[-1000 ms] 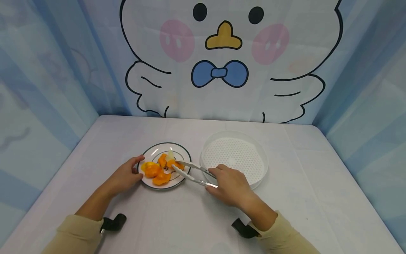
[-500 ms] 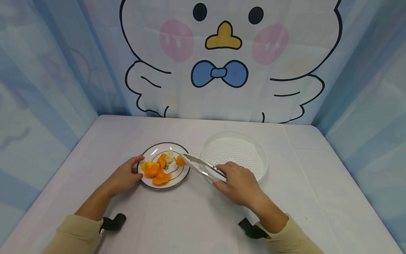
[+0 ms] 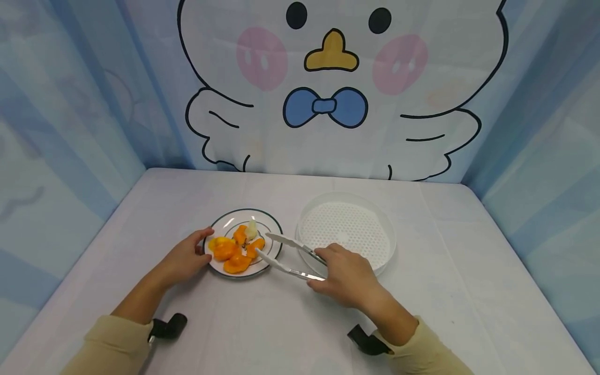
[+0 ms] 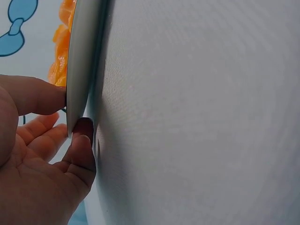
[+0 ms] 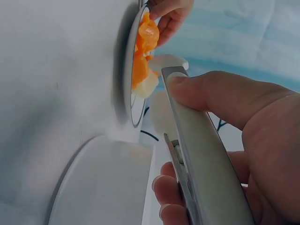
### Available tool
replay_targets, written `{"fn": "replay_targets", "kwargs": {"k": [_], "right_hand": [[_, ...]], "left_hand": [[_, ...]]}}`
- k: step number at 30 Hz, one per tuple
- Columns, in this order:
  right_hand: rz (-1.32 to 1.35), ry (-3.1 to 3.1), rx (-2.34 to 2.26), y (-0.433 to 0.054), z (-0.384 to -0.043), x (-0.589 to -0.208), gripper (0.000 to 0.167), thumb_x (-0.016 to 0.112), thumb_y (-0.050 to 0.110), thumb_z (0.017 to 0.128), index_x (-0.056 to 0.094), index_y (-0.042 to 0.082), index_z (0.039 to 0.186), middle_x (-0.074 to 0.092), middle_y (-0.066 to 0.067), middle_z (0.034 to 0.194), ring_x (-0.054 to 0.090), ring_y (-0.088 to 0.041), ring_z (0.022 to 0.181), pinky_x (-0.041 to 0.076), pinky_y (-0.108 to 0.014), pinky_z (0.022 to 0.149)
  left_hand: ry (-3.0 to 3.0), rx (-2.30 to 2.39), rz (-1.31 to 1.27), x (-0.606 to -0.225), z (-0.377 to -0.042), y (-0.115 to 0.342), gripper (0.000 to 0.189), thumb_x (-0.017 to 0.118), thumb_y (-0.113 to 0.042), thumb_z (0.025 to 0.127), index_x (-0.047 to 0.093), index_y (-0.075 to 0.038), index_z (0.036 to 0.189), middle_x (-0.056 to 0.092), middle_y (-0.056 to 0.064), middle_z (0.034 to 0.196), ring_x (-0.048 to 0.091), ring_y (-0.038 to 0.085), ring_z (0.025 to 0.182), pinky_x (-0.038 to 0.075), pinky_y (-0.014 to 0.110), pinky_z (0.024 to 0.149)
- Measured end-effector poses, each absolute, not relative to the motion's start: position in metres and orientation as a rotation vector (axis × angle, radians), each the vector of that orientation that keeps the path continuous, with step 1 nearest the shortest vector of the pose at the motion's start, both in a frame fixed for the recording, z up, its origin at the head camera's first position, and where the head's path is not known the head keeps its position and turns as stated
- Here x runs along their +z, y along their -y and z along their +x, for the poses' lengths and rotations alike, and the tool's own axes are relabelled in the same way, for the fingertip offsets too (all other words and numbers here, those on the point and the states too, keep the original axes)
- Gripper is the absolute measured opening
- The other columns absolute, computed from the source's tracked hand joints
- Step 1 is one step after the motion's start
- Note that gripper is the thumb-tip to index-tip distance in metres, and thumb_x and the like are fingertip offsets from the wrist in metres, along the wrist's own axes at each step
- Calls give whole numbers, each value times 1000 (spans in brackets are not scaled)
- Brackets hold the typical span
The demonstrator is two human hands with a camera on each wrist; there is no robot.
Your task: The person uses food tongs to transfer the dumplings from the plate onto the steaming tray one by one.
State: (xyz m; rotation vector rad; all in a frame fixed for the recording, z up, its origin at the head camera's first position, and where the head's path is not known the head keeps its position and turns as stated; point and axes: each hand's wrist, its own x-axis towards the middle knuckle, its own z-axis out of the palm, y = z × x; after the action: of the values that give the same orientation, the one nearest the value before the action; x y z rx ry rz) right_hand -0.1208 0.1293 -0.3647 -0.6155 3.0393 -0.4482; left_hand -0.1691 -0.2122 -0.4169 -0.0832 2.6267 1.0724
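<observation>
On the table a white plate point(image 3: 229, 223) with dark rim lines bears several orange pepper-like pieces point(image 3: 238, 262) and a pale chunk point(image 3: 251, 229). My left hand point(image 3: 185, 260) pinches the plate's left rim, thumb above and a finger beneath, as the left wrist view shows. In my right hand point(image 3: 347, 275) is a pair of tongs point(image 3: 290, 242) with white tips, held from the right with its arms spread. Both tips reach over the plate's right side. The lower tip is close to an orange piece point(image 3: 255, 248); whether it touches cannot be told.
Right of the plate stands a round white tray point(image 3: 347, 229) with a perforated-looking base, partly behind my right hand and the tongs. A white cloth covers the table point(image 3: 253, 328). A printed curtain point(image 3: 323, 146) hangs behind the far edge.
Half a second ago the tongs were closed around an orange piece near the plate's right edge. Now their arms are spread, and that piece lies further left among the others. My left hand stays put.
</observation>
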Motion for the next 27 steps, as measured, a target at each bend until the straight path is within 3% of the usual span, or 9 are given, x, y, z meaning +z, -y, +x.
{"fn": "replay_targets", "kwargs": {"k": [8,20,27], "right_hand": [[-596,-3010,-418,-120,-122,-366,63,79,43,79,66,6,128,65,-8,112,57,-17,80,48,-36,65],[-574,-2980,-388,-110,-122,-364,71,80,50,76,64,3,127,63,-11,108,56,-20,76,49,-39,63],[-550,-2951,-368,-106,-121,-363,64,78,51,76,68,3,116,62,-8,98,53,-20,69,46,-37,60]], "left_hand": [[-2623,1083,-80,-418,-170,211,69,60,-10,96,27,-5,156,29,26,156,45,40,120,37,58,105],[-2621,1085,-73,-418,-171,213,70,61,-11,96,27,-4,156,29,25,156,44,41,122,36,58,106],[-2612,1088,-74,-419,-171,214,71,62,-11,96,26,-5,157,28,26,156,44,41,122,35,59,105]]}}
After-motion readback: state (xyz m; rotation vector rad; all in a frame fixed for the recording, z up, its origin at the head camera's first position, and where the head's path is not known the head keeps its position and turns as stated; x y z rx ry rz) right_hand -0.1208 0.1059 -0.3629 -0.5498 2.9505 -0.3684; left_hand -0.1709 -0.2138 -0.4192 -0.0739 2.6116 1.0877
